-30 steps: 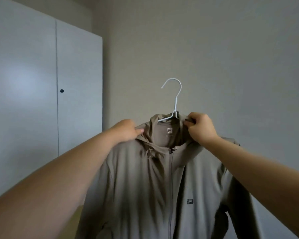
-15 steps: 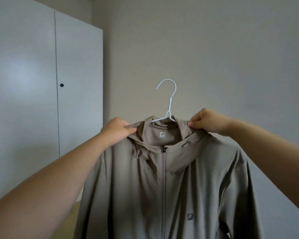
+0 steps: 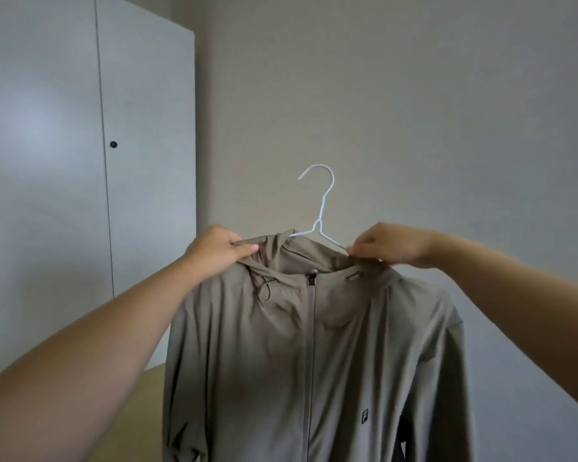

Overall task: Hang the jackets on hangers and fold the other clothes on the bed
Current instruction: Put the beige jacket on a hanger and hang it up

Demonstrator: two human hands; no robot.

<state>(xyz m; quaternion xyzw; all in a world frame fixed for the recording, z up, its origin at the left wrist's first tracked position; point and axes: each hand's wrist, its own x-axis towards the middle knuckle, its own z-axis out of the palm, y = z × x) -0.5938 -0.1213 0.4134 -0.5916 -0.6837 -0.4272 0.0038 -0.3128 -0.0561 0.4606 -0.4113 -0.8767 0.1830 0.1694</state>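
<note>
A taupe zip-up hooded jacket [image 3: 314, 345] hangs in the air in front of me, zipped, with a small dark logo on its chest. A white wire hanger [image 3: 321, 208] sits inside its neck; the hook sticks up above the collar and the right arm of the wire shows bare. My left hand [image 3: 217, 250] pinches the left edge of the hood. My right hand [image 3: 386, 243] pinches the right side of the collar, at the end of the hanger's exposed wire. The hanger's left arm is hidden under the fabric.
A white wardrobe [image 3: 141, 161] with a small dark knob stands at the left against a plain grey wall [image 3: 414, 95]. A tan surface [image 3: 151, 385] shows low down between my left forearm and the jacket.
Both hands have spread apart along the collar, pulling the neck wider. The right side of the hanger wire is now uncovered, and the jacket hangs flatter and more squarely.
</note>
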